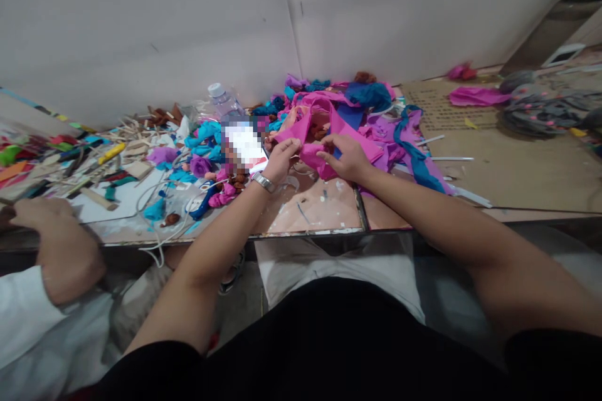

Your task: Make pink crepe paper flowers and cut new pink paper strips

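Observation:
A bright pink sheet, thin like crepe paper, is stretched between my hands above the table. My left hand, with a metal-banded watch on its wrist, pinches the sheet's left edge between thumb and fingers. On the other side, the fingers of my right hand close on a folded part of it. The sheet's middle stands up in a loop, through which brown scraps show. Behind and around it lie crumpled purple and blue pieces. Left of my left hand is a lit phone screen, partly blurred out.
A clear bottle with a white cap stands by the wall. Wooden sticks and tools crowd the left. A co-worker's arm rests at the table's left edge. Brown cardboard with a grey netted item covers the right.

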`<move>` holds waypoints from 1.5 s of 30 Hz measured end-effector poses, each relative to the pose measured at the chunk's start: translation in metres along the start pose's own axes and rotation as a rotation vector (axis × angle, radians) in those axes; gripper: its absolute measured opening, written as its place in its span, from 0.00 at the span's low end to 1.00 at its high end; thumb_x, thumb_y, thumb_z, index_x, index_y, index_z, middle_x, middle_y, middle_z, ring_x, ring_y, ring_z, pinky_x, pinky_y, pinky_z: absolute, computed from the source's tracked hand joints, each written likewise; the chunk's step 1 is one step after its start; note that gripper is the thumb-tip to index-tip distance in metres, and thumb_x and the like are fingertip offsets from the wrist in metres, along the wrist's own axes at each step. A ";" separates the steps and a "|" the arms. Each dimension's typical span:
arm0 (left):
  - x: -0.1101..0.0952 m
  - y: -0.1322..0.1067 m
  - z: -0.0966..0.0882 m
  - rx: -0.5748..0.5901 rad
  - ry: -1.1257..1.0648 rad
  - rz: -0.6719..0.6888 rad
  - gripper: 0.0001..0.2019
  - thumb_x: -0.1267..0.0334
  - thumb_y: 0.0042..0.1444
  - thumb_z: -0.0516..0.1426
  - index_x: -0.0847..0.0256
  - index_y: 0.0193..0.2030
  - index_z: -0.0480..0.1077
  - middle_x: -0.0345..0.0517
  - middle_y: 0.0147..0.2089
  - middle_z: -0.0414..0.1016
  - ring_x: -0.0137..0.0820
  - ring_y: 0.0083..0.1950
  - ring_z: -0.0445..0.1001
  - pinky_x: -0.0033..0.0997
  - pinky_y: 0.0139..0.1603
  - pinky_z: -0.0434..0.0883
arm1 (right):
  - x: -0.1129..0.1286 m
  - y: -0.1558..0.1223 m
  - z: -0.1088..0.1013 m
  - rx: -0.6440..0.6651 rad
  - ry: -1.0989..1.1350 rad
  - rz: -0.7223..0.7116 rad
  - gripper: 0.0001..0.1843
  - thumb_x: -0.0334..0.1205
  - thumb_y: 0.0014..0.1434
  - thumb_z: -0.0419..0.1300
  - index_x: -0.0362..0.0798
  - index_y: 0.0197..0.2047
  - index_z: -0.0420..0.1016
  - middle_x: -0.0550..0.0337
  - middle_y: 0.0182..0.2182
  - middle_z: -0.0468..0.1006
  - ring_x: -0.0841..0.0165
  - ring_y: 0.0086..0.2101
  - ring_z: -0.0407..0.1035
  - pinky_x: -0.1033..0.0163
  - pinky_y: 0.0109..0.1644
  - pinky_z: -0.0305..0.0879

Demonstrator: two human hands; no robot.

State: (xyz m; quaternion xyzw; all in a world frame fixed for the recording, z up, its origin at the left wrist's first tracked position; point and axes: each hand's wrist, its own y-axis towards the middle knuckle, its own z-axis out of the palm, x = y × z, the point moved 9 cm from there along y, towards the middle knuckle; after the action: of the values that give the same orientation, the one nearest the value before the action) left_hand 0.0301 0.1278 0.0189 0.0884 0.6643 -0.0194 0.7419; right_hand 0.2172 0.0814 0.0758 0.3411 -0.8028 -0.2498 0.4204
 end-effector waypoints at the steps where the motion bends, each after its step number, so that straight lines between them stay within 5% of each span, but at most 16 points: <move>1: 0.001 -0.001 0.001 0.007 0.003 -0.016 0.28 0.38 0.46 0.74 0.58 0.34 0.70 0.37 0.31 0.72 0.26 0.31 0.72 0.26 0.32 0.73 | 0.000 0.000 0.001 0.007 0.002 0.003 0.32 0.72 0.70 0.55 0.49 0.47 0.78 0.51 0.40 0.84 0.58 0.39 0.75 0.52 0.50 0.68; 10: 0.003 -0.002 0.001 0.005 -0.016 -0.034 0.27 0.42 0.41 0.77 0.59 0.32 0.72 0.35 0.27 0.70 0.24 0.27 0.68 0.26 0.28 0.69 | 0.001 -0.003 0.003 0.014 0.003 -0.033 0.29 0.69 0.70 0.57 0.50 0.49 0.79 0.52 0.41 0.85 0.57 0.40 0.76 0.52 0.51 0.69; 16: 0.000 0.001 0.001 0.028 0.098 0.044 0.25 0.41 0.50 0.73 0.58 0.33 0.70 0.36 0.29 0.68 0.25 0.29 0.67 0.27 0.32 0.69 | -0.001 -0.002 0.001 -0.016 -0.010 -0.015 0.33 0.72 0.71 0.53 0.50 0.48 0.80 0.50 0.42 0.85 0.57 0.40 0.76 0.51 0.51 0.69; 22: -0.027 -0.009 0.008 0.029 0.353 0.357 0.24 0.37 0.59 0.68 0.58 0.43 0.76 0.44 0.43 0.78 0.31 0.43 0.75 0.32 0.47 0.73 | -0.002 -0.002 0.004 0.010 -0.038 -0.034 0.26 0.65 0.69 0.62 0.49 0.47 0.83 0.51 0.39 0.87 0.56 0.40 0.78 0.51 0.50 0.69; 30: -0.019 -0.018 0.028 0.169 0.473 0.307 0.26 0.35 0.59 0.67 0.60 0.45 0.82 0.47 0.42 0.84 0.35 0.43 0.79 0.35 0.49 0.74 | -0.003 -0.004 0.015 0.062 -0.024 -0.074 0.13 0.47 0.68 0.64 0.50 0.49 0.85 0.51 0.43 0.88 0.56 0.44 0.79 0.50 0.55 0.71; 39: -0.022 -0.014 0.030 0.195 0.352 0.281 0.30 0.31 0.59 0.65 0.61 0.42 0.81 0.44 0.38 0.82 0.30 0.38 0.77 0.30 0.44 0.73 | 0.003 -0.005 0.017 0.088 -0.005 -0.043 0.22 0.43 0.66 0.64 0.47 0.61 0.79 0.48 0.49 0.87 0.54 0.47 0.78 0.50 0.55 0.71; 45: -0.018 -0.012 0.029 0.197 0.316 0.288 0.30 0.32 0.60 0.65 0.61 0.48 0.81 0.46 0.42 0.84 0.30 0.40 0.78 0.29 0.44 0.74 | -0.002 -0.004 0.020 0.124 0.018 0.008 0.25 0.37 0.61 0.65 0.47 0.62 0.78 0.54 0.41 0.86 0.56 0.41 0.79 0.54 0.48 0.70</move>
State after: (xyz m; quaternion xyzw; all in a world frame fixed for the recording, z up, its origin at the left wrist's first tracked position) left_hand 0.0544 0.1095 0.0382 0.2559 0.7479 0.0360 0.6115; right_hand 0.2025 0.0828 0.0613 0.3655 -0.8143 -0.1950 0.4066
